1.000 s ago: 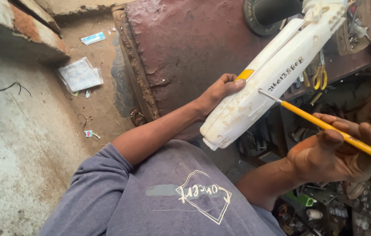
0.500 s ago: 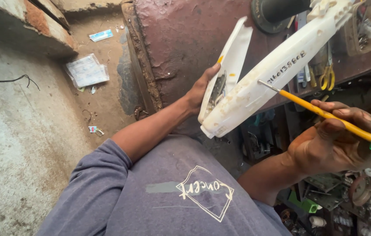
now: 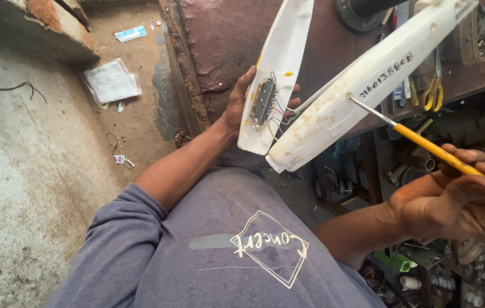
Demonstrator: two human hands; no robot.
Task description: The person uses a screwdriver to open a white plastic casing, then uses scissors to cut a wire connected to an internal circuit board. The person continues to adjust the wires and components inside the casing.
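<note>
The left hand (image 3: 241, 108) has its fingers clamped around a grimy white plastic casing (image 3: 368, 80), long and rounded, whose loose flat cover (image 3: 274, 74) bares a small circuit board (image 3: 264, 102) with thin wires. It is held above the rusty metal bench (image 3: 225, 40). The right hand (image 3: 453, 199) pinches a yellow-handled screwdriver (image 3: 442, 154), its steel tip on the casing.

Left hand (image 3: 241, 108) sits behind the opened cover (image 3: 274, 68), circuit board (image 3: 264, 101) on the cover's inner face. Casing (image 3: 368, 80) lies just right of the cover. Screwdriver (image 3: 425, 145) tip on the casing, handle in right hand (image 3: 453, 199), near right. Scissors (image 3: 432, 91) far right on the bench (image 3: 225, 40). Packet (image 3: 111, 81) on the floor (image 3: 25, 142), far left.
</note>
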